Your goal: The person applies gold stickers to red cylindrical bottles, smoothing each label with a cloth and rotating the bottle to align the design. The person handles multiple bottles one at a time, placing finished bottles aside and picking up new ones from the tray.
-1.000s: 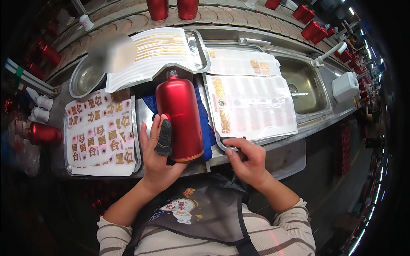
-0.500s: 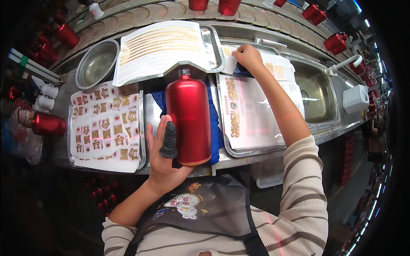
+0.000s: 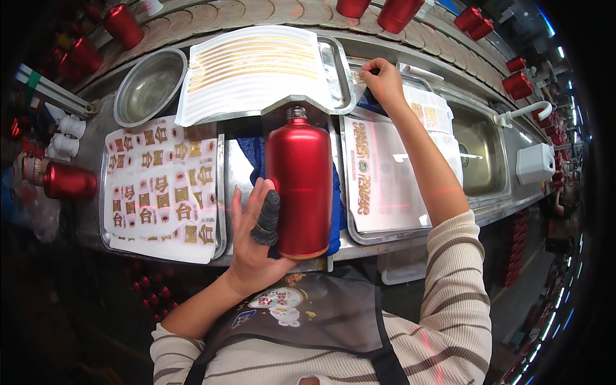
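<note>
A glossy red bottle lies with its clear threaded neck pointing away, over a blue cloth. My left hand holds its near end, the thumb at the base and the fingers along its left side. One finger wears a black finger cover. At the back right, my right hand is pinched at the edge of a small decal piece with gold marks. Its fingertips partly hide that piece. Below the right forearm is a tray of white sheets with gold print.
On the left is a tray of gold-patterned decal sheets. Gold-striped sheets lie behind the bottle, beside a metal bowl. To the right are a sink, a faucet and a white jug. A conveyor carries red bottles.
My right hand has shifted slightly right, and the white sheet under its fingers no longer shows there. Bottles on the conveyor have moved right. The view has shifted a little; my left hand stays on the bottle.
</note>
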### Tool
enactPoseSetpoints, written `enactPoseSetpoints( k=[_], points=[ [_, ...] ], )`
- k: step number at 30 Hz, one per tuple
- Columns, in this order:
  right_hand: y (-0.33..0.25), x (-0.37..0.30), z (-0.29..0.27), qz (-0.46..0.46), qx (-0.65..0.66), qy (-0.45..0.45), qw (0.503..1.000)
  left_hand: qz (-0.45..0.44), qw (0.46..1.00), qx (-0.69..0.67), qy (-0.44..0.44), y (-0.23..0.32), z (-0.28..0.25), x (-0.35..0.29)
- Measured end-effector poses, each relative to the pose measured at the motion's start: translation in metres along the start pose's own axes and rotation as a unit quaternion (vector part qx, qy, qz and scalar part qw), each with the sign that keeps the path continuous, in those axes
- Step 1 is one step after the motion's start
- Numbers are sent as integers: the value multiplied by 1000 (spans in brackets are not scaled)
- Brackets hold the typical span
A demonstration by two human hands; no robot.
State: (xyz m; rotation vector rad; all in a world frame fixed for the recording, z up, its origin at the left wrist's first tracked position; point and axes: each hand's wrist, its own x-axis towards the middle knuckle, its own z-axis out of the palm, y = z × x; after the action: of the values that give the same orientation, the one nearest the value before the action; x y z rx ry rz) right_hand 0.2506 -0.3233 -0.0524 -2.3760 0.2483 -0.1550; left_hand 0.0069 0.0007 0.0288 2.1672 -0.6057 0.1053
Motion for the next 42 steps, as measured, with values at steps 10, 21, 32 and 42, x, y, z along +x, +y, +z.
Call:
enactPoseSetpoints(
  k=[10, 21, 32, 42],
  points=[
    [-53, -58, -102, -147, -49, 21, 988, -16, 1000, -17, -8, -5, 5, 4],
    [-177, -144, -141, -306, 100, -350, 880, 20, 998, -62, -2, -8, 5, 15],
    [-202, -118, -67, -422, -45, -363, 830, -86, 966, -243, 21, -16, -6, 17],
    [-192, -152, -68, -311, -54, -123, 941, -226, 868, -441, 33, -8, 2, 45]
  ],
)
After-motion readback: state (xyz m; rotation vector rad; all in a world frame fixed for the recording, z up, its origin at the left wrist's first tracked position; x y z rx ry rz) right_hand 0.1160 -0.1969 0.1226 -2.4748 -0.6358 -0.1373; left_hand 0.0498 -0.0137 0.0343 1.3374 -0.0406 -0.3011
